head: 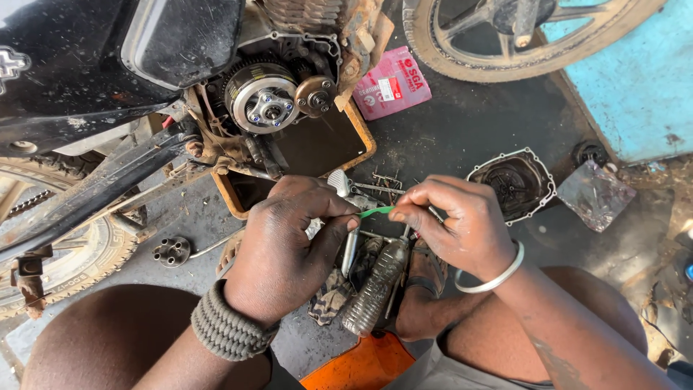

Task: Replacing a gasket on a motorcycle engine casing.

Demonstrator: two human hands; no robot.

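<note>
My left hand (285, 242) and my right hand (451, 224) meet in the middle of the view and pinch a thin green strip (377, 211) between their fingertips. The left hand also seems to grip a small metal part (339, 180) by the thumb; what it is I cannot tell. A braided band sits on my left wrist, a silver bangle on my right. Above the hands, the motorcycle's exposed clutch assembly (263, 97) faces me with its side cover off.
An oil drain tray (364, 133) lies under the engine. The removed clutch cover (514, 184) rests at right, by a clear plastic bag (595, 195). A pink packet (393, 83), loose bolts (386, 184), a plastic bottle (375, 289), a clutch plate piece (172, 251) and wheels (505, 40) surround me.
</note>
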